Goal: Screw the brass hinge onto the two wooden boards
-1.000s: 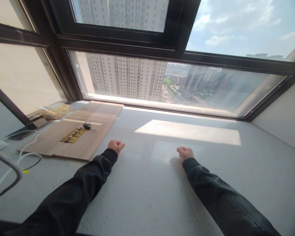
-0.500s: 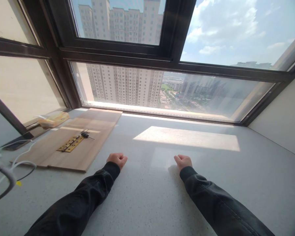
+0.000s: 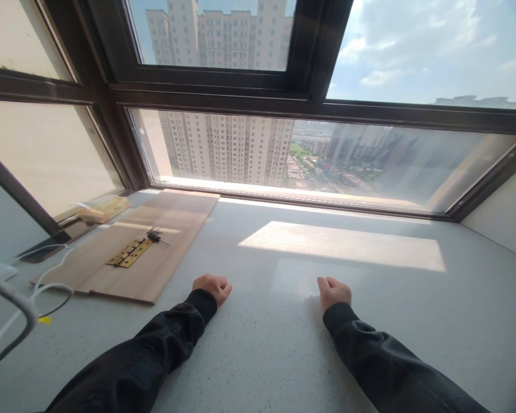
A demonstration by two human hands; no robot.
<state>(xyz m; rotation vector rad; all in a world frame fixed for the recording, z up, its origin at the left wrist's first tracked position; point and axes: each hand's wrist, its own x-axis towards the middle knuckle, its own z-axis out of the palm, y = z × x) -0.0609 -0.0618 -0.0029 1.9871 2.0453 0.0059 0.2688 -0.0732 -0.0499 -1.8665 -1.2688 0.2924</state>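
The left hand is being held closed in a fist, near the right edge of the wooden board, with a gap being left between them. The brass hinges are being supported by the board, farther left and slightly beyond that fist, and the dark tool is being supported just beside them. The right hand is also being held closed, well apart from the board, above the speckled counter

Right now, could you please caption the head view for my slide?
Left hand and right hand, both in fists, over a pale speckled sill, beside a wooden board bearing brass-coloured hinge hardware.
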